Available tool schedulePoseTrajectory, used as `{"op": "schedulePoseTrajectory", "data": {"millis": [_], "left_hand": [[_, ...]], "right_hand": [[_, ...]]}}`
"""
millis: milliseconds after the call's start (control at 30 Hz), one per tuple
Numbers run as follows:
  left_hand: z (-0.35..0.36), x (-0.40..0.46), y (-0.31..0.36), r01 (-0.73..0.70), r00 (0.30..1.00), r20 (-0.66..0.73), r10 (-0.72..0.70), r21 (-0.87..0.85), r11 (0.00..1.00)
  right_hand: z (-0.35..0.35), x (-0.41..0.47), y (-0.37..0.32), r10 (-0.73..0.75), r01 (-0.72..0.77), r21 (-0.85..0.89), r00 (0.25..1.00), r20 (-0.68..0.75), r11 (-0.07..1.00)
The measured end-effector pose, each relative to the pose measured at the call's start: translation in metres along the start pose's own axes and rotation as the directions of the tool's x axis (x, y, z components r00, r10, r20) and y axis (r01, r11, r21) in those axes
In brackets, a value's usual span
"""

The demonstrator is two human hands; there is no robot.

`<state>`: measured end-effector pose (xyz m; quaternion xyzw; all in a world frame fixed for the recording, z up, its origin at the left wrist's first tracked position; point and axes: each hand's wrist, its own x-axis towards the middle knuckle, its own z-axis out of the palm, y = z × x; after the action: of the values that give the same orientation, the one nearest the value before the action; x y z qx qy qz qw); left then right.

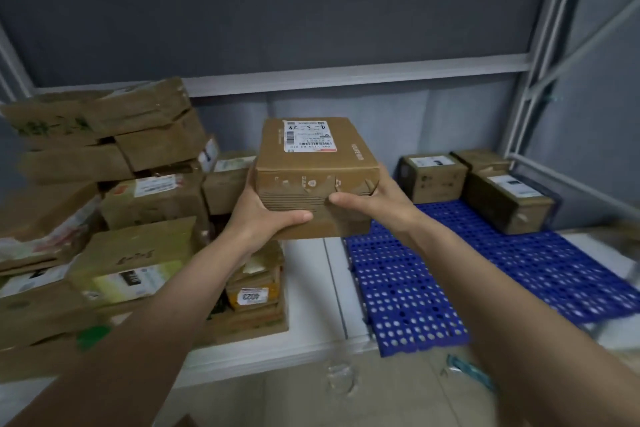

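The box (313, 163) I hold is brown corrugated cardboard, matt and a little scuffed; the clear tape on its near face is glossy, wrinkled and torn; its label (309, 135) is smooth white paper; the stacked parcels (104, 184) to my left are the same dull cardboard, creased, with paper labels; the mat (485, 274) is blue plastic, perforated, with a slight sheen; the shelf board (311, 288) looks smooth and white; the frame rail (346, 74) looks like pale painted metal; the back panel (277, 10) is matt grey.
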<state>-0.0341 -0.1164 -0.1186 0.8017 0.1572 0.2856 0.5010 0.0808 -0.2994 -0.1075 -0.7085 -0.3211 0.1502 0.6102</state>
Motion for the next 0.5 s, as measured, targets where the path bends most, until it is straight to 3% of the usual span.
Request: {"op": "schedulePoseTrajectory", "data": {"millis": [300, 500], "left_hand": [[0.095, -0.008, -0.003, 0.057, 0.996, 0.071, -0.057, -0.005, 0.998], [0.172, -0.019, -0.001, 0.121, 0.982, 0.144, -0.12, 0.004, 0.993]], "right_hand": [[-0.075, -0.024, 0.032, 0.129, -0.128, 0.065, 0.992, -0.006, 0.99], [-0.136, -0.03, 0.06, 0.275, -0.256, 0.143, 0.952, -0.132, 0.956]]}}
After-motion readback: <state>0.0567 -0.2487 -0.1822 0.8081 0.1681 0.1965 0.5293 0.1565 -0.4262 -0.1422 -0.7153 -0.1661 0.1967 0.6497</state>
